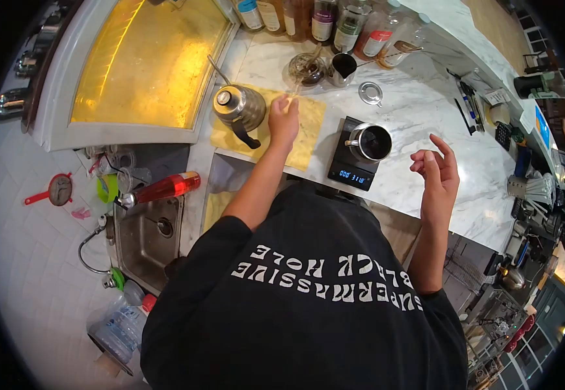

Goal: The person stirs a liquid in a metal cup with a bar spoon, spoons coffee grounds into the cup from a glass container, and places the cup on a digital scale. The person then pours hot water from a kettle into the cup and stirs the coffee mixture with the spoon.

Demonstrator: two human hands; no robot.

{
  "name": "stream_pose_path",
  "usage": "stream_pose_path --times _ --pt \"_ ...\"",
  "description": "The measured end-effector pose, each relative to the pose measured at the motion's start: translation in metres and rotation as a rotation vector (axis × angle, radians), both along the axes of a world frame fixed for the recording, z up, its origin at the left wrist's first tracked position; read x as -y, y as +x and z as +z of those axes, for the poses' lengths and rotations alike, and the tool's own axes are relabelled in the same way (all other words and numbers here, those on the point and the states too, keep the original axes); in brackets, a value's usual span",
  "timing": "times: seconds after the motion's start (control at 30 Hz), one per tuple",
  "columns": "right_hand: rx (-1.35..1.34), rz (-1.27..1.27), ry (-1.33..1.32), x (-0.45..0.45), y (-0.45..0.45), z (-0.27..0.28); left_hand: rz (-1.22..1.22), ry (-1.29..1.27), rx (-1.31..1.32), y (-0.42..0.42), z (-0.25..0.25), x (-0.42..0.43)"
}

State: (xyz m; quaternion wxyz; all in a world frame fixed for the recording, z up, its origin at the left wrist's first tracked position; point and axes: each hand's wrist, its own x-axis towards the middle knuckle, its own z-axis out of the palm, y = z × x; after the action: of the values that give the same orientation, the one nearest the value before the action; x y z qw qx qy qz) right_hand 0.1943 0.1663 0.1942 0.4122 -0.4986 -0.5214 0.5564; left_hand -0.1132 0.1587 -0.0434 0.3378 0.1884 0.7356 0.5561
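My left hand (283,123) reaches over the yellow cloth (310,117). Its fingers are pinched around a thin, pale stick-like handle (296,88) that points toward a round glass jar (308,69); the far end is hard to make out. Just left of this hand stands a gooseneck kettle (242,107) with a black handle. A steel cup (371,142) of dark liquid sits on a black digital scale (343,162) with lit blue digits. To the right of the cup, my right hand (435,168) hovers above the counter, fingers apart, holding nothing.
A steel pitcher (343,67) and a round metal lid or strainer (370,93) are on the marble counter (419,97). Several bottles (349,29) line the back. At left are a sink (146,237) and a red bottle (169,186). Pens (470,107) lie right.
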Motion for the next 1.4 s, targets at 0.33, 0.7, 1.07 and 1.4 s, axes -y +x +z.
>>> stream_pose_path --times 0.33,0.7,1.07,1.4 --pt "-0.102 0.243 -0.040 0.021 -0.086 -0.011 -0.198 -0.144 0.259 -0.009 0.022 0.204" --pt "0.057 0.450 -0.112 0.068 -0.281 -0.150 -0.074 -0.175 0.243 -0.050 0.021 0.269" --pt "0.027 0.217 -0.138 0.066 -0.307 -0.174 0.010 -0.202 0.311 -0.062 0.009 0.289" --pt "0.096 0.210 -0.091 0.091 -0.199 -0.102 -0.151 -0.186 0.171 -0.057 -0.003 0.270"
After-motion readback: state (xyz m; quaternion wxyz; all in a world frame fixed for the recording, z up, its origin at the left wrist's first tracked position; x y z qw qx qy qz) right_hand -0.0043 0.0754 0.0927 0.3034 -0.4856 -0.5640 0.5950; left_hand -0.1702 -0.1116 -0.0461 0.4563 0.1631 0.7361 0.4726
